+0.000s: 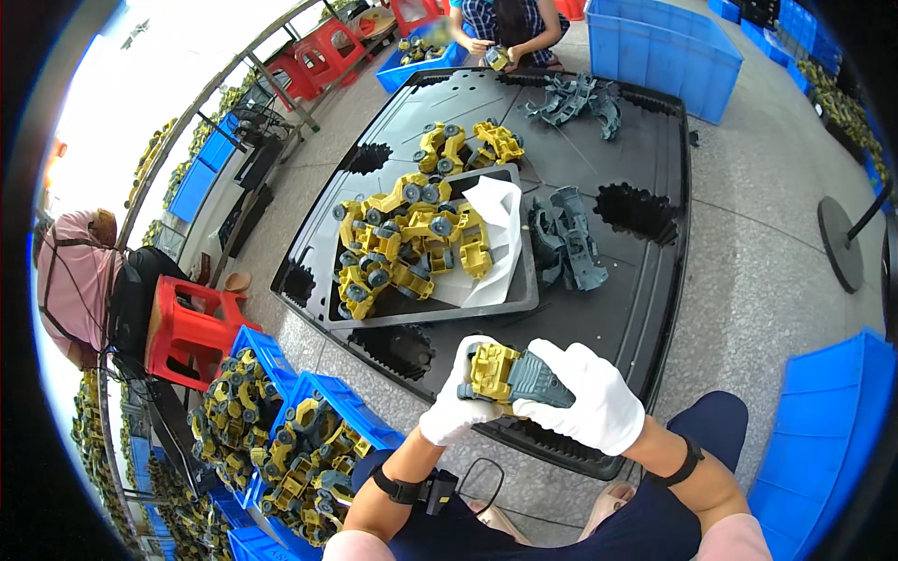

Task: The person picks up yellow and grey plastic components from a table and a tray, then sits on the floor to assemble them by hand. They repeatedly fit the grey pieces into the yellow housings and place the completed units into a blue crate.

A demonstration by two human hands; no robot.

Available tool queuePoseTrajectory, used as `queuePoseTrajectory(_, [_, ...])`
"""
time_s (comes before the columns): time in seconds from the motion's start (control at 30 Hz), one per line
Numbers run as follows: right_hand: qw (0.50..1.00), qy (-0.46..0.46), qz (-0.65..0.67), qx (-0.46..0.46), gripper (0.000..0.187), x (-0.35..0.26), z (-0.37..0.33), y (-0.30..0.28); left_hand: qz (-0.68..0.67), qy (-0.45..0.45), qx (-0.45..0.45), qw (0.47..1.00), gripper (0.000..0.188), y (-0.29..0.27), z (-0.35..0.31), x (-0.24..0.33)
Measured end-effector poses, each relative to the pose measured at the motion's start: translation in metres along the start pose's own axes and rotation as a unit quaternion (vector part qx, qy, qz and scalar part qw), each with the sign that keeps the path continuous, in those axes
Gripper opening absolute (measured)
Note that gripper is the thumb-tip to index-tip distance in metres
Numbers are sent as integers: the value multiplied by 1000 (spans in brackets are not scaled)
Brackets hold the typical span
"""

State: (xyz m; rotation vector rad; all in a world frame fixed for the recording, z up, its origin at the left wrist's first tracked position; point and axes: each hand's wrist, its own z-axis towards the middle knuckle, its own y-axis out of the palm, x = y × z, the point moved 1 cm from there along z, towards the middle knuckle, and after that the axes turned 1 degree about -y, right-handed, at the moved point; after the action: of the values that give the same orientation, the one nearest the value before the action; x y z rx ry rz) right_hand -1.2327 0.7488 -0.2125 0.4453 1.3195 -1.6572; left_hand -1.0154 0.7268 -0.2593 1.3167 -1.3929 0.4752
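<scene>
Just past the near edge of the black table, my white-gloved left hand (449,413) is closed around a yellow toy truck (492,371). Dark wheels show at its side. A ribbed grey dump bed (538,381) sits against the truck's right end. My right hand (599,397), also gloved in white, grips that grey bed between thumb and fingers. Whether the bed is fastened to the truck I cannot tell. Beyond my hands, a grey tray (468,311) holds a heap of yellow toy trucks (402,234) and a white sheet (500,220).
Grey plastic parts (566,238) lie right of the tray, more (575,101) farther back. The black table (645,271) has jagged-edged holes. Blue crates of trucks (309,458) stand at left, a large blue crate (664,51) behind. Across the table, a person (514,28) handles another truck.
</scene>
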Motion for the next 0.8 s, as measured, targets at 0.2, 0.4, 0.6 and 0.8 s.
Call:
queuePoseTrajectory(0.2, [999,-31,20,22,72,1,-15,19,62,49,-12,997,87,-18,-6,-32])
queuePoseTrajectory(0.4, [998,-30,47,-2,74,-6,-19,19,-60,-19,-35,997,86,-20,-17,-37])
queuePoseTrajectory(0.6, [996,-21,89,3,72,-5,-21,26,-24,-28,-44,998,86,-6,-20,-24])
queuePoseTrajectory(0.8, [994,68,77,-22,63,6,-7,34,-101,-70,-48,991,76,14,-18,-18])
